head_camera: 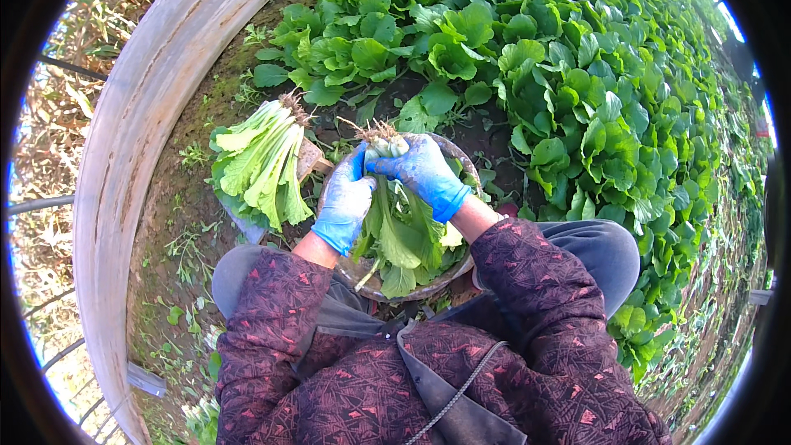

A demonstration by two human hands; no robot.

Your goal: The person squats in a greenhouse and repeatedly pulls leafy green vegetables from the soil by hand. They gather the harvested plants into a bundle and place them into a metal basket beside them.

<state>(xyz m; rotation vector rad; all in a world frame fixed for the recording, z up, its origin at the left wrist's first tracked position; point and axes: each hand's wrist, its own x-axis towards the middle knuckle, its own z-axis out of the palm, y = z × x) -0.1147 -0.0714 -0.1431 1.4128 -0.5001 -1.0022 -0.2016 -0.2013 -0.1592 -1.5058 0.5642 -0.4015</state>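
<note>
Both my hands wear blue gloves smeared with soil. Between them is a bunch of leafy greens (395, 228), its muddy roots pointing away from me and its leaves hanging towards my lap. My left hand (349, 194) grips the stems on the left side. From the right, my right hand (423, 170) clasps the same bunch just below the roots. Under the hands stands a round basin (426, 289) with soiled sides, partly hidden by leaves. Left of the basin lies another bunch of greens (266, 161), roots at the top, resting partly on a wooden piece (309, 159).
Dense growing greens (556, 74) fill the ground ahead and to the right. A curved plastic sheet wall (133, 105) runs along the left, with dry plants behind it. Small weeds dot the soil (179, 228) beside it. More cut greens (204, 417) lie at lower left.
</note>
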